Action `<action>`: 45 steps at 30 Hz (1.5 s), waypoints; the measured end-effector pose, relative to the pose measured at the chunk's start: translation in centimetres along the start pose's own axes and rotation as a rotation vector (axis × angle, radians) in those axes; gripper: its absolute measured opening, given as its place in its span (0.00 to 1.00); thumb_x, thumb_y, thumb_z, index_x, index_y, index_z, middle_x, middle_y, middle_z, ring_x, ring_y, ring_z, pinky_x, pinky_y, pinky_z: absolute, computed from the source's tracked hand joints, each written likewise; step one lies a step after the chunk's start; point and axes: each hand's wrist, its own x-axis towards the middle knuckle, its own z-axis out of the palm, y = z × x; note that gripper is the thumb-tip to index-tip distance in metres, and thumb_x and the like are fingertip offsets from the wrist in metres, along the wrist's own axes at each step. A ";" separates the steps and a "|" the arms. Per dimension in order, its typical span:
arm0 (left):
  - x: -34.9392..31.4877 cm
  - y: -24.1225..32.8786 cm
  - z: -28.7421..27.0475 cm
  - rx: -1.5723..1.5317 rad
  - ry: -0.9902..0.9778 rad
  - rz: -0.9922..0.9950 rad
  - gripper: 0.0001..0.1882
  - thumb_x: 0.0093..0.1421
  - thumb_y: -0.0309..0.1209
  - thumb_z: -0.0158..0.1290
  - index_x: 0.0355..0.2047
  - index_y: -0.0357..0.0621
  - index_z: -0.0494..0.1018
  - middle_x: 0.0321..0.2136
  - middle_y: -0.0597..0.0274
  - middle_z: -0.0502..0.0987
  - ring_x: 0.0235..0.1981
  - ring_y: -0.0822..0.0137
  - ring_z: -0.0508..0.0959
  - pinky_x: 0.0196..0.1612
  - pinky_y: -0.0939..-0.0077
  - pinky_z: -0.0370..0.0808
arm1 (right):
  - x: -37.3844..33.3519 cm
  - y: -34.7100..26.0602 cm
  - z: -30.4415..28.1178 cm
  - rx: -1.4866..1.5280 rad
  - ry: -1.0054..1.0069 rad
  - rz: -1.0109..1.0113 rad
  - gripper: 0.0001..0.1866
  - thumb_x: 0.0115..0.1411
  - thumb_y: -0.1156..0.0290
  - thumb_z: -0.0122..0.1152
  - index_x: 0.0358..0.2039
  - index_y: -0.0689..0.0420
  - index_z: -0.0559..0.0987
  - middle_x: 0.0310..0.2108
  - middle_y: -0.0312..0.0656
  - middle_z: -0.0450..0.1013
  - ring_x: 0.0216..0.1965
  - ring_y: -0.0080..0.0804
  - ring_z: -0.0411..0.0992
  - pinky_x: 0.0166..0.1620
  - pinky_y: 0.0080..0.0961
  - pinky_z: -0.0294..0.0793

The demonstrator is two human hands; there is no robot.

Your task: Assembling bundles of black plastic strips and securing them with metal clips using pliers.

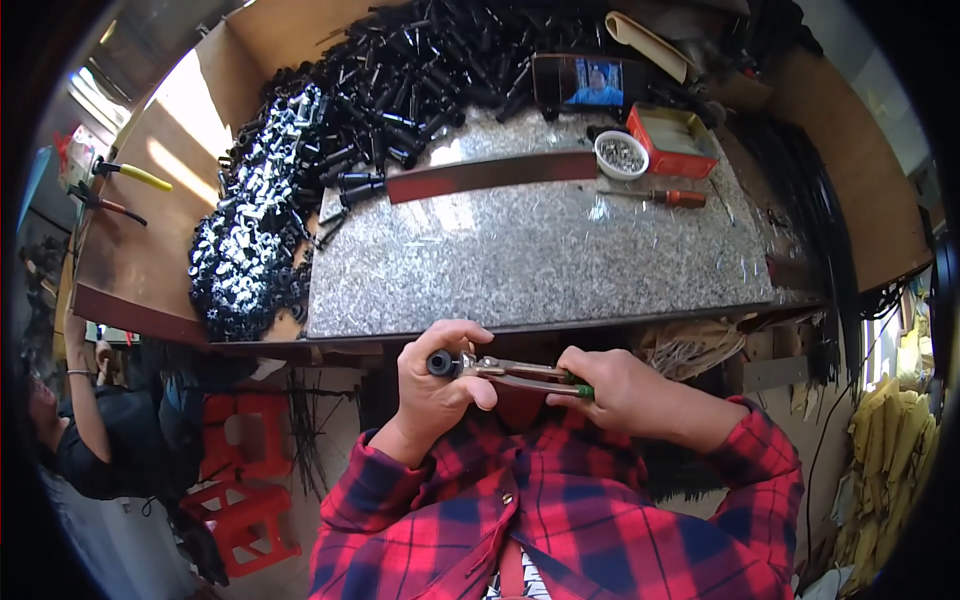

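Observation:
Both my hands are in front of my chest, just off the near edge of the stone slab. My left hand (pixel 425 395) is closed around a black tubular part (pixel 441 363), whose round, hollow end shows by the palm. The metal jaws of the pliers (pixel 521 370) meet that part between my left thumb and fingers; the exact contact is hidden. Wrapped round the green-tipped handles, my right hand (pixel 630 392) holds the pliers from the right side.
Black tubular parts (pixel 430 65) lie heaped behind the slab (pixel 520 255), with small shiny black pieces (pixel 250 240) at left. A dark red strip (pixel 490 177), white bowl (pixel 621 155), red box (pixel 672 140), screwdriver (pixel 680 198) and lit phone (pixel 578 82) lie at the back. Another person (pixel 110 430) is at left.

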 end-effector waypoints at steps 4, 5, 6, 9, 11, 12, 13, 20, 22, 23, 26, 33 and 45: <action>0.1 -0.3 -0.4 -0.098 0.018 -0.071 0.39 0.36 0.53 0.67 0.41 0.36 0.71 0.20 0.73 0.68 0.23 0.81 0.67 0.28 0.86 0.64 | 0.5 0.5 -0.7 -0.048 0.124 0.010 0.14 0.55 0.66 0.63 0.32 0.60 0.69 0.26 0.51 0.72 0.29 0.54 0.72 0.30 0.38 0.70; 0.0 -1.0 -1.0 -0.124 -0.022 -0.072 0.37 0.39 0.46 0.69 0.44 0.36 0.69 0.16 0.73 0.66 0.20 0.80 0.66 0.27 0.85 0.65 | 0.5 0.6 -1.2 -0.049 0.178 -0.031 0.11 0.55 0.69 0.62 0.34 0.60 0.71 0.27 0.51 0.72 0.31 0.53 0.72 0.32 0.35 0.71; 0.0 -0.7 -0.9 -0.125 -0.013 -0.079 0.37 0.39 0.46 0.69 0.44 0.36 0.69 0.16 0.73 0.66 0.20 0.80 0.66 0.27 0.85 0.65 | 0.3 0.1 -2.0 -0.025 0.264 -0.043 0.10 0.55 0.72 0.61 0.36 0.60 0.73 0.27 0.50 0.71 0.32 0.52 0.73 0.34 0.33 0.71; 0.4 0.1 -0.7 0.029 -0.032 -0.033 0.35 0.42 0.43 0.69 0.44 0.34 0.68 0.14 0.74 0.64 0.19 0.80 0.66 0.26 0.85 0.65 | 0.2 0.0 -4.6 -0.082 0.451 -0.034 0.09 0.56 0.75 0.59 0.37 0.61 0.73 0.27 0.50 0.72 0.33 0.52 0.73 0.34 0.31 0.71; 0.3 -0.6 -0.7 -0.051 -0.024 -0.028 0.36 0.42 0.44 0.68 0.45 0.34 0.67 0.14 0.74 0.64 0.19 0.80 0.66 0.25 0.85 0.64 | 0.6 1.0 -6.9 -0.201 0.543 0.014 0.08 0.55 0.75 0.58 0.36 0.61 0.74 0.29 0.50 0.72 0.32 0.52 0.72 0.34 0.32 0.71; 0.3 -1.0 -0.7 -0.090 -0.012 -0.035 0.37 0.42 0.45 0.68 0.46 0.34 0.66 0.14 0.74 0.64 0.19 0.80 0.66 0.25 0.85 0.64 | 1.3 1.8 -8.3 -0.230 0.574 0.022 0.08 0.55 0.75 0.58 0.36 0.61 0.74 0.29 0.50 0.72 0.32 0.52 0.72 0.34 0.32 0.71; -0.1 -0.9 -0.8 -0.103 -0.006 -0.018 0.38 0.43 0.45 0.68 0.46 0.34 0.66 0.14 0.74 0.63 0.18 0.80 0.65 0.24 0.85 0.64 | 1.9 2.5 -9.6 -0.362 0.572 0.005 0.07 0.55 0.74 0.58 0.35 0.60 0.74 0.29 0.50 0.72 0.32 0.51 0.72 0.34 0.34 0.70; -0.5 0.3 -0.3 -0.077 0.012 0.016 0.42 0.42 0.43 0.69 0.51 0.36 0.60 0.14 0.74 0.61 0.18 0.81 0.62 0.24 0.86 0.63 | 7.1 5.8 -15.1 -0.762 0.578 0.169 0.11 0.53 0.65 0.60 0.33 0.57 0.77 0.28 0.51 0.71 0.34 0.50 0.70 0.39 0.43 0.68; -0.6 0.4 -0.4 -0.115 0.014 -0.005 0.41 0.43 0.39 0.69 0.52 0.36 0.59 0.13 0.74 0.61 0.18 0.81 0.62 0.24 0.86 0.63 | 8.7 6.6 -14.7 -0.788 0.482 0.202 0.12 0.52 0.62 0.61 0.33 0.56 0.78 0.28 0.50 0.72 0.36 0.49 0.70 0.42 0.43 0.66; -0.5 0.6 -0.3 -0.118 0.012 -0.007 0.41 0.43 0.39 0.69 0.52 0.36 0.59 0.13 0.74 0.61 0.18 0.81 0.62 0.24 0.86 0.63 | 9.6 7.4 -15.4 -0.862 0.423 0.249 0.10 0.51 0.64 0.60 0.31 0.55 0.79 0.28 0.49 0.73 0.37 0.47 0.70 0.44 0.42 0.65; -0.3 1.2 -0.5 -0.105 0.001 0.050 0.39 0.45 0.33 0.68 0.52 0.37 0.58 0.13 0.74 0.60 0.17 0.81 0.63 0.24 0.86 0.64 | 11.4 7.3 -16.0 -0.976 0.364 0.255 0.08 0.51 0.66 0.58 0.30 0.54 0.79 0.28 0.48 0.74 0.37 0.46 0.71 0.42 0.41 0.65; -0.4 1.4 -0.5 -0.047 -0.004 0.036 0.35 0.47 0.24 0.63 0.53 0.36 0.58 0.13 0.73 0.62 0.16 0.79 0.64 0.24 0.86 0.64 | 13.4 7.9 -16.0 -1.052 0.197 0.297 0.08 0.46 0.71 0.56 0.25 0.57 0.81 0.28 0.46 0.78 0.38 0.43 0.75 0.42 0.40 0.67; -0.1 0.9 0.2 -0.035 0.065 0.032 0.28 0.51 0.25 0.57 0.52 0.37 0.59 0.13 0.73 0.63 0.16 0.81 0.63 0.21 0.89 0.58 | 13.6 9.5 -16.3 -0.888 0.344 0.291 0.12 0.49 0.61 0.58 0.26 0.56 0.80 0.29 0.47 0.77 0.40 0.43 0.72 0.44 0.39 0.65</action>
